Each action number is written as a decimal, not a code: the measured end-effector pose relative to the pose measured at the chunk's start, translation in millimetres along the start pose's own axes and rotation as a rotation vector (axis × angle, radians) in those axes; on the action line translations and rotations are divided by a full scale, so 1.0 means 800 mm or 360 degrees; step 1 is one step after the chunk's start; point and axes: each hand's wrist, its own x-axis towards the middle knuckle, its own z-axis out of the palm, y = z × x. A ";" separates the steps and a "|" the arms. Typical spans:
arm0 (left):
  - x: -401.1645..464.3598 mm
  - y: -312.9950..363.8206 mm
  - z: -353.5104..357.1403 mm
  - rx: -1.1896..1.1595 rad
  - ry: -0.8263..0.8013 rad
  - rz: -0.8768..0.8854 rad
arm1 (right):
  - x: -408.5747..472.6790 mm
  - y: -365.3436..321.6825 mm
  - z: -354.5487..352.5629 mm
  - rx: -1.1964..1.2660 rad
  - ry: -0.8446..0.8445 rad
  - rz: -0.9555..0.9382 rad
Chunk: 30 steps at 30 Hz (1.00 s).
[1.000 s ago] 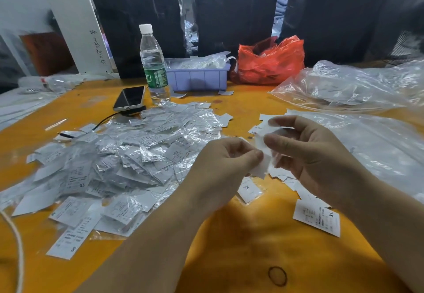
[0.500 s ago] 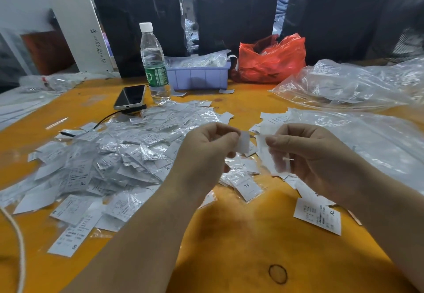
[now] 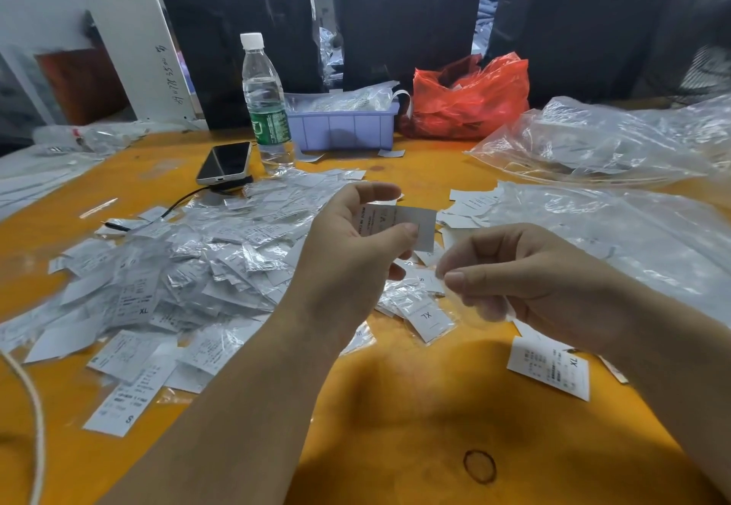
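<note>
My left hand point(image 3: 356, 251) pinches a white printed size label point(image 3: 411, 223) between thumb and fingers, lifted above the yellow table point(image 3: 395, 405). Just to its right, my right hand point(image 3: 526, 279) pinches a small clear plastic sleeve point(image 3: 480, 309) that hangs below its fingertips; the sleeve is blurred. The two hands are a little apart. A big heap of bagged labels point(image 3: 178, 267) lies on the table to the left. Loose bare labels point(image 3: 470, 208) lie behind my hands, and one XL label point(image 3: 550, 368) lies at the right.
At the back stand a water bottle point(image 3: 267, 105), a phone point(image 3: 225, 162) on a cable, a lilac plastic bin point(image 3: 344, 129) and a red plastic bag point(image 3: 470, 97). Large clear plastic bags point(image 3: 613, 204) cover the right side. A white cord point(image 3: 35, 425) runs along the left edge.
My hands have pulled apart. The left hand has risen and moved back with the label, and the right hand stays lower with the clear sleeve.
</note>
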 end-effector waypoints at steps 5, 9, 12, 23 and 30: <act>-0.001 0.001 0.002 -0.0025 -0.0053 0.0018 | 0.000 0.001 0.001 -0.0043 -0.0043 0.0018; -0.002 0.000 0.003 0.0024 -0.0137 0.0021 | -0.002 0.000 0.002 0.0009 -0.0026 -0.0007; -0.002 0.000 0.003 0.0056 -0.0164 0.0013 | -0.002 -0.001 0.003 0.0069 -0.0008 -0.0004; -0.004 0.001 0.003 0.0126 -0.0186 -0.0005 | -0.001 0.000 0.004 0.0007 0.0178 0.0012; -0.003 -0.002 0.002 0.0190 -0.0294 -0.0042 | 0.000 0.002 0.002 -0.0007 0.0274 0.0011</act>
